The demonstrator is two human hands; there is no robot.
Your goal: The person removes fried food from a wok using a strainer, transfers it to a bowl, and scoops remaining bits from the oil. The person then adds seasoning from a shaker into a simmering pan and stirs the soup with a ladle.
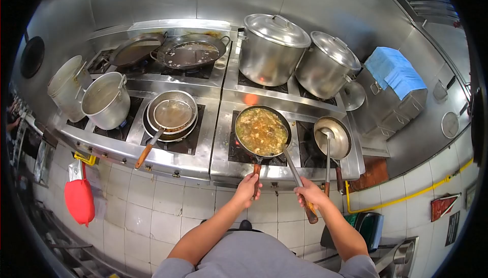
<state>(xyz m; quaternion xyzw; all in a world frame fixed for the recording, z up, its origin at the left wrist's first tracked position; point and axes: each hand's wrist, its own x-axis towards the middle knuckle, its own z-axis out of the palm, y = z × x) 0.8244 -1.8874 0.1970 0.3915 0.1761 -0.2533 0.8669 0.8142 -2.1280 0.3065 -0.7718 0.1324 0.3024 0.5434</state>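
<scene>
My left hand [247,190] is closed around the wooden handle of a frying pan [257,160], which sits on a front burner. Yellowish-brown food with pale, egg-like pieces [262,130] fills the pan, looking wet. In my right hand [311,194] is a long-handled metal utensil [293,168] with a wooden grip. Its far end reaches the pan's right edge, where its head is hidden, so I cannot tell whether it is a ladle or a spatula. To the right, a second pan [341,134] has a ladle [328,151] resting in it.
Two lidded stockpots [272,57] [325,69] stand behind the pan. Left are a strainer [175,113] over stacked pans, an open pot [105,102] and two wide pans [190,52] [134,50] of dark liquid. Blue cloths [394,72] cover a metal box. A yellow pipe [401,206] runs right.
</scene>
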